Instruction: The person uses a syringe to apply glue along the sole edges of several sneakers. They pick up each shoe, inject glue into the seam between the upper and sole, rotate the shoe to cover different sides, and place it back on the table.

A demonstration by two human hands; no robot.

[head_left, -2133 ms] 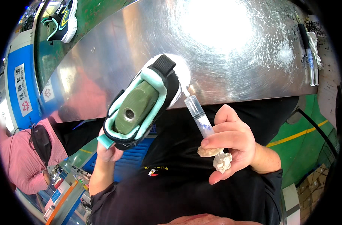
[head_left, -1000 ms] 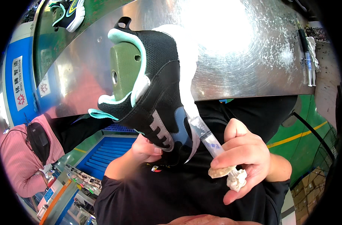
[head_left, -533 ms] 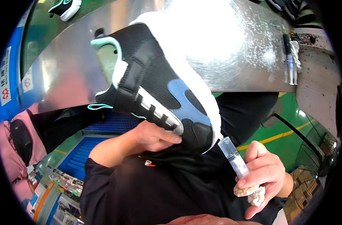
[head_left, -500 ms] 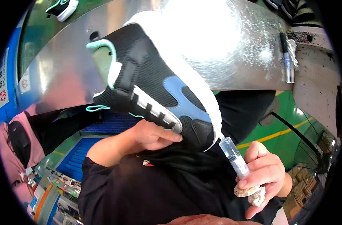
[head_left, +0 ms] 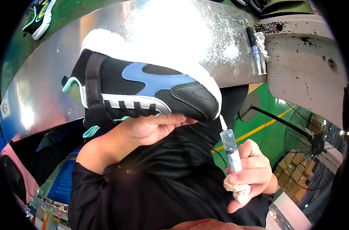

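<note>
A black sneaker (head_left: pixel 117 82) with a blue side patch, mint trim and a white sole lies on its side in the air, toe to the right. My left hand (head_left: pixel 153 128) grips it from below, thumb along the lace side near the toe. In my right hand (head_left: pixel 255 166) is a clear syringe (head_left: pixel 229 142) with clear liquid and a white tapered tip. That tip meets the sole's edge at the toe. Crumpled tissue (head_left: pixel 235 187) is bunched around the syringe's rear end, against my fingers; the plunger end is hidden.
A shiny metal bench (head_left: pixel 40 76) extends beyond the shoe. At its right end lie more syringes (head_left: pixel 254 48) beside crumpled white tissue (head_left: pixel 262 44). Another sneaker (head_left: pixel 40 19) is at the far left. On the right stands a black fan (head_left: pixel 312 143) near cardboard boxes (head_left: pixel 293 172).
The view has shifted, so the bench appears further left. My left hand has turned the sneaker more level, toe higher in view. The syringe has swung more upright, its tip still at the toe.
</note>
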